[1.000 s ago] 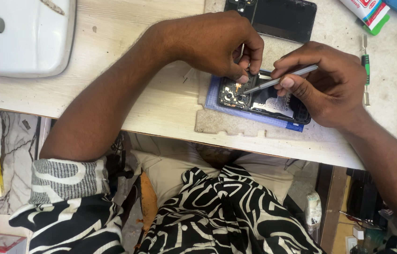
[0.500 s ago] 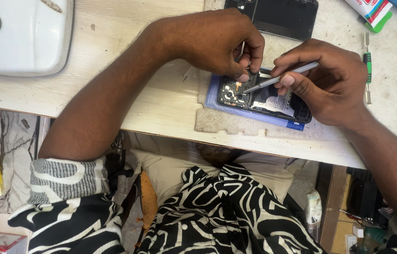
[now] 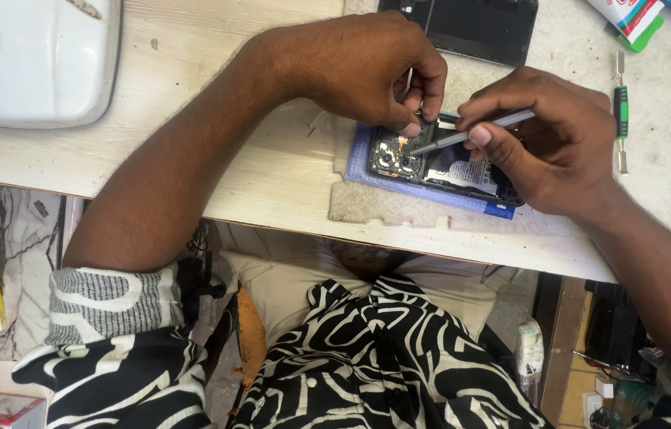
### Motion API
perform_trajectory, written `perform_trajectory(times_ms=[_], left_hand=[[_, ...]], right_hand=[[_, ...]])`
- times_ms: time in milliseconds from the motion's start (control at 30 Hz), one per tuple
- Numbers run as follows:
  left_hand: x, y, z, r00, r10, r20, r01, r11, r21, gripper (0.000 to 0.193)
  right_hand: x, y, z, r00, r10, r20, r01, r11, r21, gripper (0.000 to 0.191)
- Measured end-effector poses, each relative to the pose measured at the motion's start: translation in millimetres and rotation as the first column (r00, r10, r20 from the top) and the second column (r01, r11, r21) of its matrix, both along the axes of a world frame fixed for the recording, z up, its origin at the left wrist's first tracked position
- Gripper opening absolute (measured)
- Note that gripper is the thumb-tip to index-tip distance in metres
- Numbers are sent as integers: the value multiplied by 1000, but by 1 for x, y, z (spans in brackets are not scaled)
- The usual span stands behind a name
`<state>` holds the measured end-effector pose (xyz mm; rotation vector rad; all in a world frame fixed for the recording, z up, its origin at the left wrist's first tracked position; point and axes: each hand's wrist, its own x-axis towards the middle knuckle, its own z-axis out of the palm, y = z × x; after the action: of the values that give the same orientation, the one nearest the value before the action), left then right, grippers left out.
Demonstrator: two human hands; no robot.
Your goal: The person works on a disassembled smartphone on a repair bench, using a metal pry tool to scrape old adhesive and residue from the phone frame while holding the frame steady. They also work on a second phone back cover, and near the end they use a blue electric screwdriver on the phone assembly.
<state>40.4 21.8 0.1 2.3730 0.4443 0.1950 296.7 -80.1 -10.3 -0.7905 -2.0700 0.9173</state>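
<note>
Near the pale wooden desk's [image 3: 192, 95] front edge, the left hand [image 3: 367, 67] pinches the opened dark phone [image 3: 439, 159]; right hand [image 3: 558, 151] fingers grip a slim grey tool [image 3: 470, 133]. Best worked gently, phone kept steady.

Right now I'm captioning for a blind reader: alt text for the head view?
Two hands work on an opened phone on a pale table: the left hand steadies it while the right hand holds a grey tool.

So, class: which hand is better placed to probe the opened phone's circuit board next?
Probably the right hand: it holds the grey metal tool, tip on the opened phone. The left hand pinches tweezers.
</note>
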Motion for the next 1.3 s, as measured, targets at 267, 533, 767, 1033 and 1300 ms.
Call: perform_trajectory(times_ms=[267,533,767,1033,1300], left_hand=[[1,4,-1,1000,-6,6,6,1000,-21,18],[1,-3,11,966,107,-237,-152,972,-180,27],[0,4,7,999,-27,-33,24,996,-88,22],[1,4,8,996,-12,-84,4,995,-98,24],[4,14,-8,995,15,-98,-22,997,-71,22]], right_hand=[[-28,-2,51,902,6,431,-136,953,271,20],[-69,18,90,439,97,893,-383,919,89,62],[-76,20,92,516,-36,856,-436,849,299,65],[-79,21,97,641,-81,763,-442,774,454,74],[-54,22,82,543,-111,832,-437,809,393,66]])
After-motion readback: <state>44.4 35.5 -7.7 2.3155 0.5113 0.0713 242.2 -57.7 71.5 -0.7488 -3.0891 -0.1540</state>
